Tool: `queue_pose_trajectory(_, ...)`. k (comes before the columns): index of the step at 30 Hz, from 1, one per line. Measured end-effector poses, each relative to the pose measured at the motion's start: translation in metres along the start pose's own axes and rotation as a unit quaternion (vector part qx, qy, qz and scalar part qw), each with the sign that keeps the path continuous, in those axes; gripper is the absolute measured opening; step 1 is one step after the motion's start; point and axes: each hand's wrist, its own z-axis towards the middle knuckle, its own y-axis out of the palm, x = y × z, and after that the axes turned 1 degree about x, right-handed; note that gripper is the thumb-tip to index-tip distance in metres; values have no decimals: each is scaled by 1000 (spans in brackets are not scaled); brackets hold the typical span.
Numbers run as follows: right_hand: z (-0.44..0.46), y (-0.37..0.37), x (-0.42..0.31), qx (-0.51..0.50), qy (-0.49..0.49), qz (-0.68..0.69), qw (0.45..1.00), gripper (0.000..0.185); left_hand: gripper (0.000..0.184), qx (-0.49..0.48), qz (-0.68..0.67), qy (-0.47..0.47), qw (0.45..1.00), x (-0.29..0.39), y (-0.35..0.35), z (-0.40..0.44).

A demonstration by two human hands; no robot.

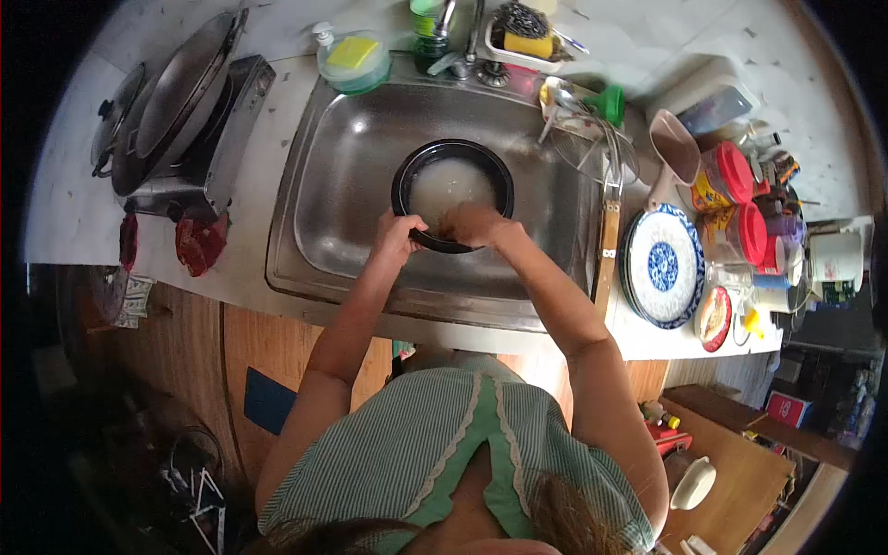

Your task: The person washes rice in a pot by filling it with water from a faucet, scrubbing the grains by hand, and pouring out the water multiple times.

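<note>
A round black pot [400, 190] sits in the steel sink, holding cloudy whitish water [451, 182]. My left hand [399, 233] is closed on the pot's near-left rim, thumb over the edge. Dipped inside the pot at its near side is my right hand [476, 225]. Its fingers are smeared by motion and partly under the water, so what they hold, if anything, is hidden.
The sink [342, 185] surrounds the pot, with a faucet [467, 60] behind. A soap dispenser with a yellow sponge [351, 53] stands back left. Stacked plates [663, 264], a strainer [592, 148] and red-lidded jars [733, 173] crowd the right. A wok [185, 88] rests on the stove, left.
</note>
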Motion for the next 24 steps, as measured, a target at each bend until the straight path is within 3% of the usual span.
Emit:
queue_pose_trajectory(1,7,-8,5,115,-9,62,991,23,27,15,0,2,1000,4,-3,4)
queue_pose_trajectory(3,26,-28,17,332,-32,186,924,16,27,27,-14,16,999,14,-8,9)
queue_pose_trajectory(5,60,-72,35,316,41,428,846,17,27,18,-38,40,998,25,-11,10)
queue_pose_trajectory(10,135,-147,60,290,-52,788,541,18,29,-5,-11,24,1000,41,-24,29)
queue_pose_trajectory(14,151,-169,73,272,-113,844,448,22,27,37,-43,65,996,43,-22,36)
queue_pose_trajectory(17,144,-170,66,299,-70,839,449,24,29,-10,-22,47,999,50,-24,41)
queue_pose_trajectory(24,142,-164,71,306,-86,824,469,24,31,15,-38,49,998,48,-20,36)
